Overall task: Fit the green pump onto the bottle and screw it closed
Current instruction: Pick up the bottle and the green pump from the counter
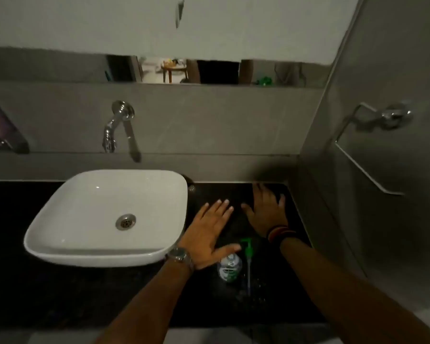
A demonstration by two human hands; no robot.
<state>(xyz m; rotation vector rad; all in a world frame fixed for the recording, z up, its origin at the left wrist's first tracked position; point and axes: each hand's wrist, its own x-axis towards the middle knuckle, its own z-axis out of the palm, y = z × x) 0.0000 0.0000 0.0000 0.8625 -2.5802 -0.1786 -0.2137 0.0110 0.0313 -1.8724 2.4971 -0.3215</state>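
A small clear bottle (229,267) with a green and white label stands on the black countertop (60,289), with no pump on it. Just to its right the green pump (246,247) lies flat, its long pale tube pointing toward me. My left hand (209,234) is spread open, palm down, just above and left of the bottle, the thumb close over the bottle's top. My right hand (266,209) lies flat and open on the counter beyond the pump, holding nothing.
A white basin (67,234) sits on the counter left of my hands. A chrome tap (114,125) juts from the grey wall above it. A towel bar (372,135) hangs on the right wall. Water drops (258,294) dot the counter by the tube.
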